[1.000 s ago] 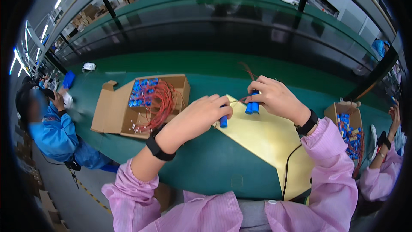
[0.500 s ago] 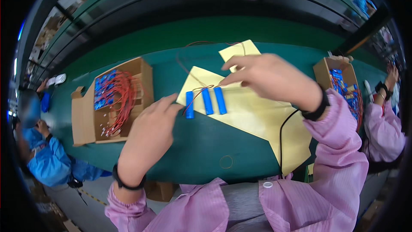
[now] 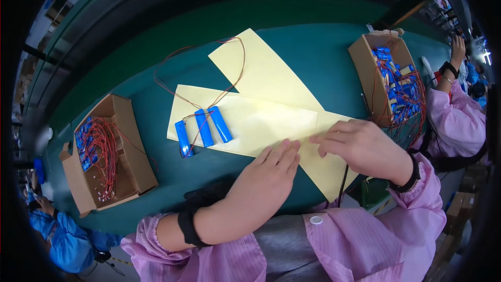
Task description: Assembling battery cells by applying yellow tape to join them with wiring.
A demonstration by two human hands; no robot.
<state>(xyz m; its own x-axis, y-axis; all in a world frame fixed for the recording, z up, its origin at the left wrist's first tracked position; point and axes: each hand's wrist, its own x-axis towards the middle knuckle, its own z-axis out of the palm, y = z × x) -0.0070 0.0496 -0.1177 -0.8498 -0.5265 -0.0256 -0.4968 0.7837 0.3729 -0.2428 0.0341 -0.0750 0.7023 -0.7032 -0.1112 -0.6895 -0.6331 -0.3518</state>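
Head view, nearest first: my two forearms in pink sleeves come up from the lower edge, each with a black wrist strap. My left hand (image 3: 269,169) lies flat and open, fingers together, pressing on the near edge of the yellow sheet (image 3: 261,122). My right hand (image 3: 360,143) rests just beside it, fingers loosely curled with the tips down on the same sheet; it grasps nothing that I can see. Neither hand has closed on anything.

I judge the sheet to be thin, light and floppy, likely to slide on the smooth green table (image 3: 156,177) and to crease if pinched hard. I would hold it flat by an edge or corner, palm down, as now. A second yellow sheet (image 3: 261,65) lies partly under or over it, angled away; I cannot tell which is on top.

Farther out on the near sheet lie three blue cells (image 3: 203,128), side by side and tilted, joined by thin red wire (image 3: 229,68) that loops across the far sheet. I take them to be stiff, smooth cylinders apt to roll; the wire is soft and snags easily, so I would take a cell by its body, not by the wire.

To my left stands an open box (image 3: 130,146) with blue parts and red wires. Far right, another box (image 3: 362,68) holds more, beside a person's sleeve (image 3: 459,120).
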